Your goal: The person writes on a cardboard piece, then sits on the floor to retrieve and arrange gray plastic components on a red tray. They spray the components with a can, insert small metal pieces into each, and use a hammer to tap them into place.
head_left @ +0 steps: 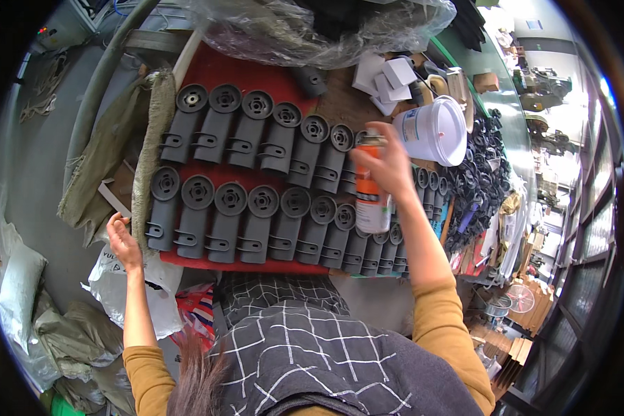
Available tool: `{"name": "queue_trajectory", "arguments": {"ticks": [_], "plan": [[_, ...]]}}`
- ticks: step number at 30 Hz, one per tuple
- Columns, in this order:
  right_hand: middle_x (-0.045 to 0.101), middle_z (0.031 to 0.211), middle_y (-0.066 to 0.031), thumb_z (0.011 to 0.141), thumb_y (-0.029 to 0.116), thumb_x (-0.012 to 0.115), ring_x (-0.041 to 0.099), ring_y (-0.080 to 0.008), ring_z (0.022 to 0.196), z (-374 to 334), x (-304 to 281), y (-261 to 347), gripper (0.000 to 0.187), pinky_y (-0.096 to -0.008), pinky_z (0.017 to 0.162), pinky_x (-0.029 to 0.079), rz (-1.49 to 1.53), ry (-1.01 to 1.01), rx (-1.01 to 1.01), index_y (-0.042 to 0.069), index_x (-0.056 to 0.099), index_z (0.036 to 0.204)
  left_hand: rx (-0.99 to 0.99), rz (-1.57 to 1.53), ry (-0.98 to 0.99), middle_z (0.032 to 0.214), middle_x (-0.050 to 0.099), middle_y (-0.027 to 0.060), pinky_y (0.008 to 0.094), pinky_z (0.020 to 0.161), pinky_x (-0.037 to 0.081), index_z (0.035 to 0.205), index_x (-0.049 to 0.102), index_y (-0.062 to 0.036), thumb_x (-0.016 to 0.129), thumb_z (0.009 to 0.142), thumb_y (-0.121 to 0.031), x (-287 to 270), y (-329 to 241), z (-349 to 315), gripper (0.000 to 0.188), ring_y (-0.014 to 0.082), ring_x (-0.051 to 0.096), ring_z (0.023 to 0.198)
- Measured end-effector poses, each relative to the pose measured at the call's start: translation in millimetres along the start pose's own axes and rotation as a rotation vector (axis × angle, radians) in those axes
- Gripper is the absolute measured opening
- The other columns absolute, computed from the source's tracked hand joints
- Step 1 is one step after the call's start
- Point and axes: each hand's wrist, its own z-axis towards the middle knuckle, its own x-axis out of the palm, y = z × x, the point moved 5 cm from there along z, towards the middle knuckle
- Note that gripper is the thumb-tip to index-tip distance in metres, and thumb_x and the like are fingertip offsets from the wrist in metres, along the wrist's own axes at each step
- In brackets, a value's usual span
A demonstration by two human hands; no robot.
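Observation:
My right hand (pixel 388 163) is wrapped round an orange and white spray can (pixel 372 208), upright above the right part of the rows, with a finger at its top. Dark grey plastic tubular parts, each with a round slotted end and a small side loop, lie in a front row (pixel 230 222) and a back row (pixel 256 132) on a red cover (pixel 208 66). My left hand (pixel 123 243) is off the left edge of the table, fingers loosely bent and apart, beside a rolled woven sack (pixel 152 139). No held thing shows in it.
A white bucket (pixel 433 132) lies tilted behind the can, near white boxes (pixel 388 80). Clear plastic film (pixel 270 38) covers the far side. Small black parts (pixel 475 180) are heaped at right. Sacks (pixel 76 333) and a white plastic bag (pixel 139 291) lie at lower left.

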Motion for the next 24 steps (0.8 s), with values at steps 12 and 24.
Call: {"name": "queue_trajectory", "arguments": {"ticks": [12, 24], "plan": [[0.055, 0.111, -0.0194, 0.069, 0.037, 0.074, 0.060, -0.0416, 0.100, -2, 40, -54, 0.066, -0.0479, 0.085, 0.049, -0.053, -0.096, -0.155, 0.019, 0.048, 0.127, -0.021, 0.092, -0.072, 0.095, 0.066, 0.0106, 0.0335, 0.085, 0.046, 0.116, 0.059, -0.0032, 0.042, 0.102, -0.040, -2, 13, 5, 0.042, 0.0212, 0.062, 0.092], [0.056, 0.113, -0.0178, 0.068, 0.034, 0.074, 0.062, -0.0402, 0.099, 31, 24, -89, 0.063, -0.0472, 0.085, 0.050, -0.275, -0.039, 0.059, 0.019, 0.048, 0.124, -0.008, 0.178, -0.104, 0.094, 0.067, 0.0104, 0.0328, 0.084, 0.047, 0.116, 0.059, -0.0040, 0.043, 0.101, -0.042, -5, 9, 4, 0.044, 0.0210, 0.062, 0.089]]}}
